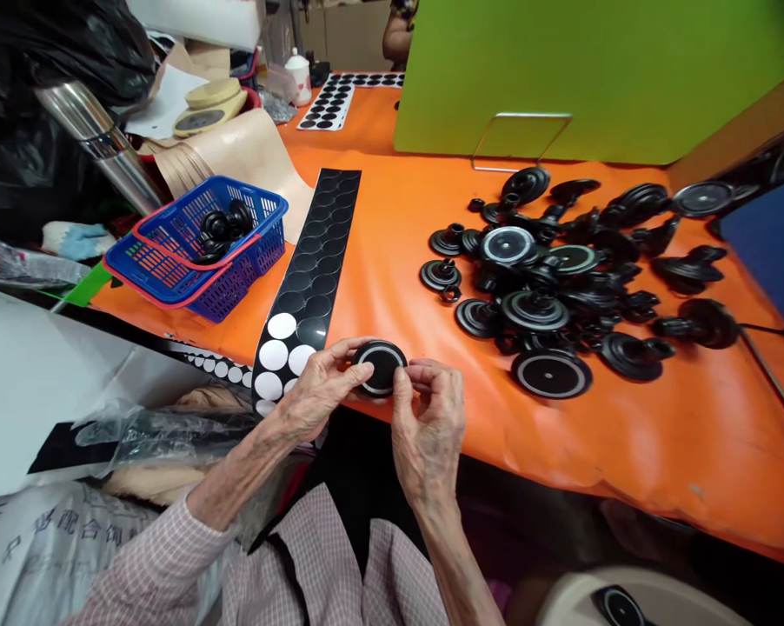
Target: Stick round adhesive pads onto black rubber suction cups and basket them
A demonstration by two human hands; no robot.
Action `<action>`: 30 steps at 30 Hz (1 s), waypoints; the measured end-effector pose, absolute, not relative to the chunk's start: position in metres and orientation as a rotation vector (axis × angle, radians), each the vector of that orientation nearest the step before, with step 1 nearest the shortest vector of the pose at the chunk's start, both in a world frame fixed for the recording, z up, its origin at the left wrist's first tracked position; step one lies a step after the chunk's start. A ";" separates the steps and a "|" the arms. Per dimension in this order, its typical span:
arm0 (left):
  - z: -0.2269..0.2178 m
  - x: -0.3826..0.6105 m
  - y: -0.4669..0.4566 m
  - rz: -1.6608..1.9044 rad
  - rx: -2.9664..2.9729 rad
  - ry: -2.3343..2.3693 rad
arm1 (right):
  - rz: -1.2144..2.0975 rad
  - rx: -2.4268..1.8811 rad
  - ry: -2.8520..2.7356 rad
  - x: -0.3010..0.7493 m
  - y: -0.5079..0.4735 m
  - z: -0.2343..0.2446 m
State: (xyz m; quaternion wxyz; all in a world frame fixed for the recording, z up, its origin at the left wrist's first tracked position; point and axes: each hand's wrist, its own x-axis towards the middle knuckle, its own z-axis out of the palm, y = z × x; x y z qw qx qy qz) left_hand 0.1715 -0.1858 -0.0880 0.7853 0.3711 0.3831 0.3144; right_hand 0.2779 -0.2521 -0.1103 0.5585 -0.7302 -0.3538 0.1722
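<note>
Pink-checked cotton sleeves [157, 565] are being worn on both forearms, nearest the camera. Just above them, a round black rubber suction cup [380, 367] with a pale ring on its face is being held over the table's front edge by both bare hands, which are brought together on it. Its left side is being clamped by the left hand [314, 391], while its right rim is being pinched by the thumb and fingers of the right hand [428, 426]. The work in hand is judged to be close fingertip handling of this cup's face, and any further handling calls for that rim pinch to be kept steady.

Just beside the hands, a long black strip of round discs [314, 287] with white circles at its near end is being laid along an orange vinyl table cover [659, 443]. A blue plastic basket [196, 252] with a red rim is being used to hold a few black cups. Farther right, a heap of black rubber suction cups [548, 287] is being left before a green board [594, 78].
</note>
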 end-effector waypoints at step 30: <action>-0.082 0.101 -0.110 0.504 0.965 1.194 | 0.610 -1.509 -1.348 0.236 -0.192 -0.141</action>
